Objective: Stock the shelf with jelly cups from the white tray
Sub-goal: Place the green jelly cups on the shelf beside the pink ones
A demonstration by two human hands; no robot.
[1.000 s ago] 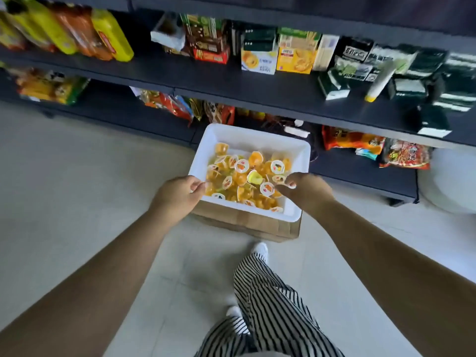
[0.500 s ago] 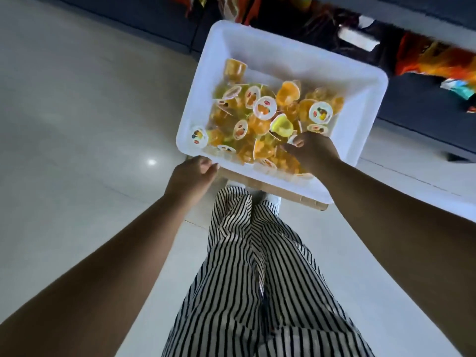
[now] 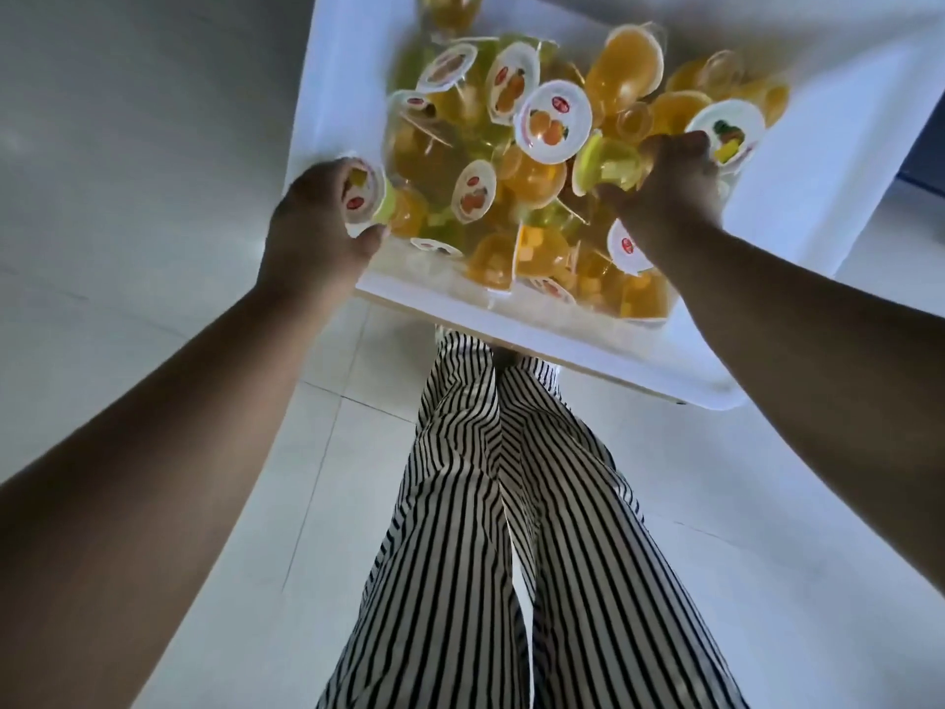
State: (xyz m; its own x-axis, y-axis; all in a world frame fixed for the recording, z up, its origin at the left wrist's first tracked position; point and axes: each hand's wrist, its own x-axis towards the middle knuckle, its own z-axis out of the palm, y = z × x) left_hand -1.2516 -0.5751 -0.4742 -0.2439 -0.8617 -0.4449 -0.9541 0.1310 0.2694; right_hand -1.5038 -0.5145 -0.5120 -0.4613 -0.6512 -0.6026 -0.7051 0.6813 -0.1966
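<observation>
Now both hands are in the tray (image 3: 327, 89), each taking a cup.

Your left hand (image 3: 317, 222) curls round one cup (image 3: 364, 192) at 9 o'clock; your right hand (image 3: 675, 191) pinches a green one (image 3: 606, 163) at 3 o'clock (fingers partly hidden). Slick, loosely heaped cups could slip or tumble as you lift. Count: one tray, two hands, roughly two dozen cups, with no exact tally possible.
</observation>
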